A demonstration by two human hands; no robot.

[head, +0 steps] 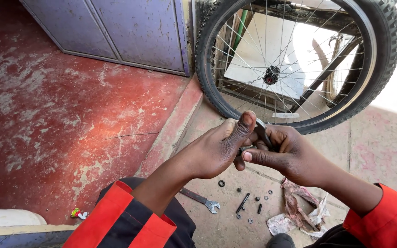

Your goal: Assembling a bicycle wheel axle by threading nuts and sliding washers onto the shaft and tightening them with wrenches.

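My left hand [219,147] and my right hand [288,154] meet in the middle of the view, both closed on a small dark metal part [261,132] held between them. The left thumb presses along its top. Most of the part is hidden by my fingers. Both arms wear red and dark sleeves. A bicycle wheel [387,55] with a knobby black tyre, spokes and a dark hub [271,75] leans upright just beyond my hands.
On the concrete below lie a flat spanner [201,199], a dark axle rod [243,202], several small nuts and washers [257,204] and a dirty rag [299,211]. A raised red floor [70,119] and a purple door [116,32] are on the left.
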